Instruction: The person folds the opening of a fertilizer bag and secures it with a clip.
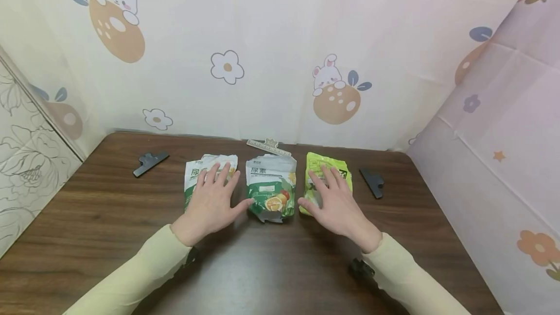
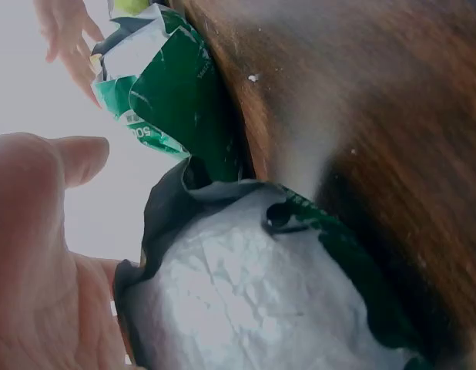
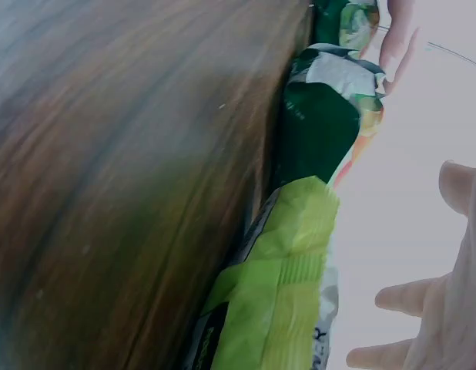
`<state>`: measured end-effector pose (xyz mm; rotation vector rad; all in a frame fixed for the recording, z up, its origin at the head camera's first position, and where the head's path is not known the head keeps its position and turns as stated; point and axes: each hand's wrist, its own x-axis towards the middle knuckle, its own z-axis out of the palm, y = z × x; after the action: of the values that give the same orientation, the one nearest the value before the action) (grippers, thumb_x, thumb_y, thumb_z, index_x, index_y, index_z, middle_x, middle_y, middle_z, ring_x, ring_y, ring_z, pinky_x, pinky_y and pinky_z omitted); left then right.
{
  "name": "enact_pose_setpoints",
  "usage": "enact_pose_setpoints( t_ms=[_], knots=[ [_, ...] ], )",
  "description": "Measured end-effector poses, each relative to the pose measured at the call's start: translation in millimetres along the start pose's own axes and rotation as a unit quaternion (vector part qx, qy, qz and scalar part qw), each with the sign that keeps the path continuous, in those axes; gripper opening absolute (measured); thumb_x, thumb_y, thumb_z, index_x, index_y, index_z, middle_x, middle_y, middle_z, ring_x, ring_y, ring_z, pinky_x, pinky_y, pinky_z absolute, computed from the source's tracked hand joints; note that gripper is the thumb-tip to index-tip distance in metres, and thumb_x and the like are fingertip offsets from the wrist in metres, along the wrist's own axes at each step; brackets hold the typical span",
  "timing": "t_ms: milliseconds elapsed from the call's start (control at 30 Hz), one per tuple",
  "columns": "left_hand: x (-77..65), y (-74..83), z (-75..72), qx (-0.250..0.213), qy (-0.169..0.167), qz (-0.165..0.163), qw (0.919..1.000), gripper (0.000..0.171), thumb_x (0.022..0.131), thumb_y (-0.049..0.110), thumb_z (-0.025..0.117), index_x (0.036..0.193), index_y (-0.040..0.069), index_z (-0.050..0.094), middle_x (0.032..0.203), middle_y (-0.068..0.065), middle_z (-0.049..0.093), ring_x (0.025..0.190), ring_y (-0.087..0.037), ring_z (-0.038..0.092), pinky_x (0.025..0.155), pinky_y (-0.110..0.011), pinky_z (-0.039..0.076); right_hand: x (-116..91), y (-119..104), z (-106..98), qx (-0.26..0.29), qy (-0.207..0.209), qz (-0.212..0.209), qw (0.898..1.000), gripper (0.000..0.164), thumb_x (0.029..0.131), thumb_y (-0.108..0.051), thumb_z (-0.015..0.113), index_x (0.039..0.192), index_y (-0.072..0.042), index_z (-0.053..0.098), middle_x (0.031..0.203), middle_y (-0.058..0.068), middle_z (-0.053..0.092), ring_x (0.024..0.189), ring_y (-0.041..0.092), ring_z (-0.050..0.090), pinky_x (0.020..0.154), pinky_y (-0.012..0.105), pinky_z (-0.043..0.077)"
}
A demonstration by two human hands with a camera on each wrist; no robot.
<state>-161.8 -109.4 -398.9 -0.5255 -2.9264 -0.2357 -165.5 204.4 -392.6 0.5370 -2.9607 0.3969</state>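
Observation:
Three bags stand in a row on the table. My left hand is spread over the left white-and-green bag, whose crumpled silvery bottom fills the left wrist view. In the middle is another white-and-green bag with fruit printed on it; my left thumb tip overlaps its edge. Over the lime-green bag at the right, my right hand is held with fingers apart. The right wrist view shows that hand's straight fingers beside the lime-green bag. Neither hand grips anything.
A black clip lies left of the bags and another black clip lies to their right. Behind the middle bag is a pale clip with ruler marks. The dark wooden table meets a patterned curtain at the back.

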Motion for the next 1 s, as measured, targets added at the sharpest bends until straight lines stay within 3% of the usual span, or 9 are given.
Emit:
enact_pose_setpoints(
  t_ms=[267,400,533,733,833,1000],
  knots=[
    [3.2,-2.0,-1.2,-0.011,0.020,0.001,0.9997,0.071,0.093,0.063,0.053,0.138,0.007,0.058,0.142,-0.018,0.051,0.130,-0.040,0.043,0.107,-0.058,0.033,0.9,-2.4,-2.7,0.047,-0.018,0.003,0.999,0.076,0.095,-0.061,0.053,0.152,-0.011,0.041,0.157,0.022,0.029,0.145,0.045,0.019,0.111,0.065,0.019],
    [4.3,-3.7,-5.4,-0.040,0.027,0.003,0.9988,0.060,0.095,0.052,0.057,0.133,0.006,0.061,0.133,-0.016,0.058,0.122,-0.037,0.052,0.096,-0.053,0.046,0.6,-2.9,-4.7,0.066,-0.012,0.001,0.998,0.070,0.095,-0.053,0.059,0.148,-0.009,0.047,0.154,0.020,0.037,0.142,0.042,0.029,0.110,0.064,0.024],
    [5.8,-7.9,-14.7,-0.087,0.011,-0.013,0.9961,0.051,0.096,0.044,0.060,0.131,0.007,0.062,0.126,-0.013,0.063,0.113,-0.032,0.059,0.086,-0.050,0.051,2.1,-2.8,-6.3,0.086,-0.001,-0.010,0.996,0.062,0.094,-0.048,0.063,0.142,-0.009,0.054,0.146,0.017,0.047,0.136,0.037,0.040,0.108,0.058,0.032],
    [6.5,-19.9,-31.7,-0.167,-0.009,-0.050,0.9847,0.038,0.098,0.041,0.059,0.123,0.013,0.066,0.101,0.000,0.073,0.079,-0.014,0.067,0.066,-0.042,0.052,4.2,-3.3,-10.2,0.115,0.005,-0.020,0.993,0.052,0.095,-0.041,0.064,0.134,-0.007,0.060,0.136,0.010,0.057,0.127,0.031,0.051,0.102,0.052,0.041],
    [5.6,-30.5,-37.7,-0.191,-0.009,-0.066,0.9794,0.033,0.099,0.041,0.058,0.115,0.014,0.068,0.096,0.001,0.073,0.077,-0.012,0.067,0.065,-0.040,0.051,5.4,-6.1,-13.1,0.129,0.005,-0.018,0.991,0.045,0.095,-0.038,0.065,0.129,-0.008,0.063,0.132,0.008,0.059,0.124,0.029,0.053,0.100,0.051,0.043],
    [5.2,-51.7,-43.5,-0.212,-0.005,-0.091,0.9729,0.032,0.100,0.042,0.056,0.111,0.015,0.069,0.100,-0.005,0.072,0.085,-0.020,0.068,0.073,-0.046,0.050,8.2,-13.4,-16.9,0.132,-0.009,-0.004,0.991,0.043,0.095,-0.037,0.065,0.129,-0.010,0.065,0.132,0.007,0.061,0.124,0.027,0.055,0.100,0.051,0.043]
  ],
)
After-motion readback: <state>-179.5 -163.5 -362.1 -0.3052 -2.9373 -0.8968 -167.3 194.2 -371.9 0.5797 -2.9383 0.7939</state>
